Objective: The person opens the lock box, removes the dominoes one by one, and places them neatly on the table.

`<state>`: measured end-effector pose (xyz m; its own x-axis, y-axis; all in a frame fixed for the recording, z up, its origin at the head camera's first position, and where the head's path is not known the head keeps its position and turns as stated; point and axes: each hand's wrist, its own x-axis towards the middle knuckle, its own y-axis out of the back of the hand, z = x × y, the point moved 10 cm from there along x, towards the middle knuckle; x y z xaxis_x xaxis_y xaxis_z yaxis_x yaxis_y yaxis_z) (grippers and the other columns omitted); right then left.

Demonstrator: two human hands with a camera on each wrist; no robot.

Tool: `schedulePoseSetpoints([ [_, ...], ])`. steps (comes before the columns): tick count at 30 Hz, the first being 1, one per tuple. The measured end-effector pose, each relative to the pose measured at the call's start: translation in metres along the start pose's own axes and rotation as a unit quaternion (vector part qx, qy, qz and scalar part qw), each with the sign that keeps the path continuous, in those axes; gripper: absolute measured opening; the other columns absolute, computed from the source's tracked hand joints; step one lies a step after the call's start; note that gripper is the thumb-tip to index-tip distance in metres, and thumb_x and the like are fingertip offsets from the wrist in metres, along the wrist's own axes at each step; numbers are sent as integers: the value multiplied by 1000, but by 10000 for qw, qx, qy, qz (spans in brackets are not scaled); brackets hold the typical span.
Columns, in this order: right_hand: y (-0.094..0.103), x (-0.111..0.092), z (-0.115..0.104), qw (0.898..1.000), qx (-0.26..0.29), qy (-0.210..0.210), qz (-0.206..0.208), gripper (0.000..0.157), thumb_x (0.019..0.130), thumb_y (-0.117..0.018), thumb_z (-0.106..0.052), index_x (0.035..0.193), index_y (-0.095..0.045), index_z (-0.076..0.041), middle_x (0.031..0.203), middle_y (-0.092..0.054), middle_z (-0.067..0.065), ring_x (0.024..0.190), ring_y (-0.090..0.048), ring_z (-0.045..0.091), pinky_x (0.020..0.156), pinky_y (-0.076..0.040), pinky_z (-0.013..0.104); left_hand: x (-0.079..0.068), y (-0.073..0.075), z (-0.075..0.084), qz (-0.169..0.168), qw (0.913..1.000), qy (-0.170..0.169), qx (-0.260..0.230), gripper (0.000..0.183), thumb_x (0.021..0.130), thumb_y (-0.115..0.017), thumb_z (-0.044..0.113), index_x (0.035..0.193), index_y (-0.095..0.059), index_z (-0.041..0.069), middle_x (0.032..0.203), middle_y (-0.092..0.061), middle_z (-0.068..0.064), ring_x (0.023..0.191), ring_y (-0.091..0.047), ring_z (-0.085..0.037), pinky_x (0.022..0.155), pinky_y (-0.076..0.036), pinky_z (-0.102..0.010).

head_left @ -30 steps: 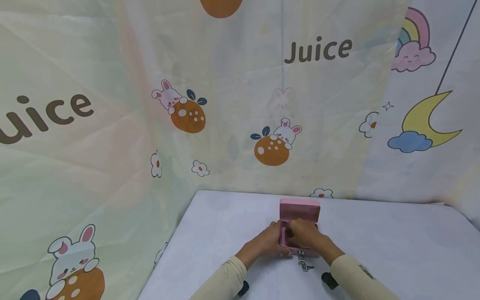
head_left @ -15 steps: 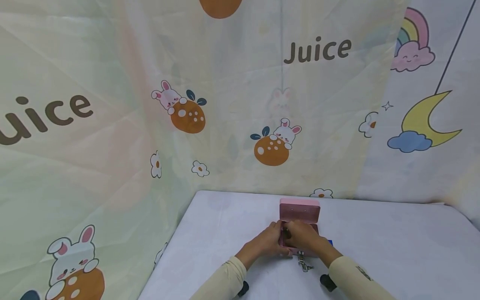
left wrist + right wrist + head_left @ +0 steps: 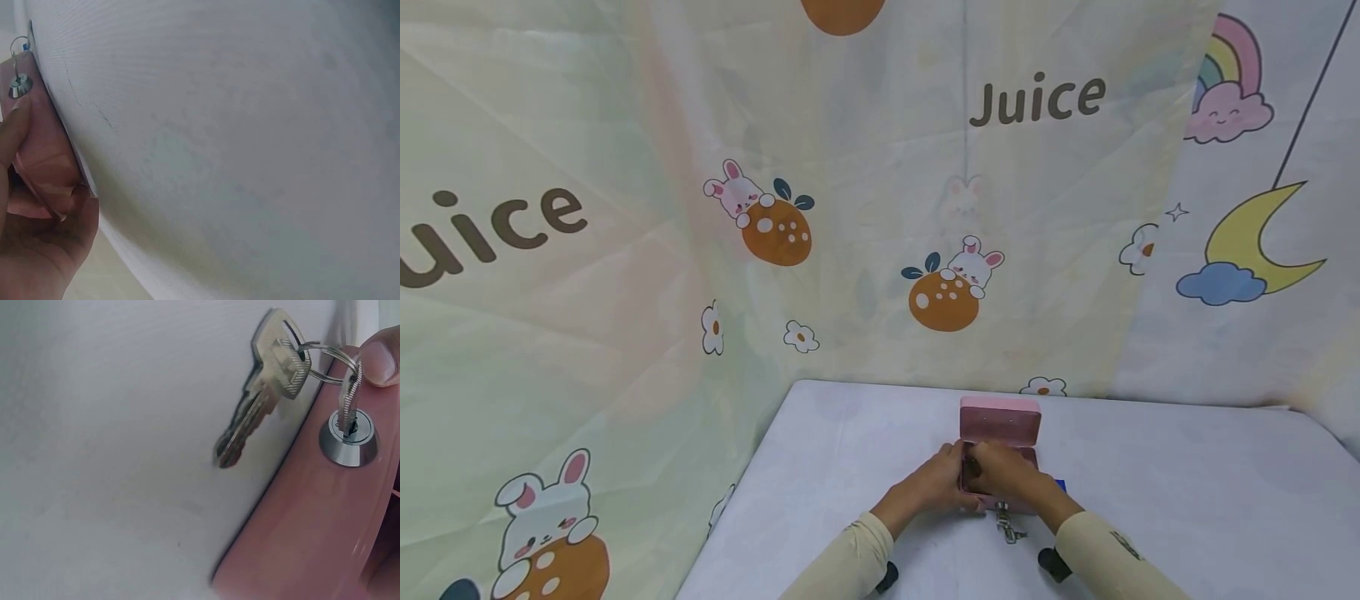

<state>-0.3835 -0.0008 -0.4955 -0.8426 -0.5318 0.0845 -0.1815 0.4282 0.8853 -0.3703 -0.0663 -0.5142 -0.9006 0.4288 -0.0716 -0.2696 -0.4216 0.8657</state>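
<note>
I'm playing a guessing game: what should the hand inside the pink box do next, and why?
Probably lift the right hand straight up out of the pink lockbox. The lid stands open, so the way up looks free, and the left hand grips the box's side, which should steady it. What the right hand holds, if anything, is hidden.
</note>
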Motion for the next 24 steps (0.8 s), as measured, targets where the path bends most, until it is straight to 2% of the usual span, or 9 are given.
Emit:
schedulePoseSetpoints([
  [5, -5, 0, 2, 9997, 190, -37, -120, 33, 82, -80, -9, 114, -70, -11, 101, -73, 1, 84, -60, 14, 91, -56, 42, 1, -1, -1, -14, 10000, 23, -17, 102, 75, -88, 40, 155, -29, 14, 134, -52, -3, 120, -54, -8, 107, -46, -28],
  [15, -5, 0, 4, 9994, 160, -196, -235, 34, 84, -80, -9, 116, -70, -12, 104, -73, 0, 88, -62, 14, 96, -55, 45, -1, 0, 2, -24, 10000, 31, -32, 104, 76, -88, 40, 156, -27, 12, 136, -51, -6, 121, -54, -11, 107, -46, -30],
  [24, -7, 1, 5, 9990, 186, -286, -277, 36, 83, -80, -7, 117, -70, -12, 107, -72, 1, 93, -63, 16, 99, -53, 47, -1, 1, 0, -44, 10000, 58, -25, 103, 76, -88, 41, 155, -29, 14, 133, -52, -3, 118, -53, -7, 106, -46, -29],
])
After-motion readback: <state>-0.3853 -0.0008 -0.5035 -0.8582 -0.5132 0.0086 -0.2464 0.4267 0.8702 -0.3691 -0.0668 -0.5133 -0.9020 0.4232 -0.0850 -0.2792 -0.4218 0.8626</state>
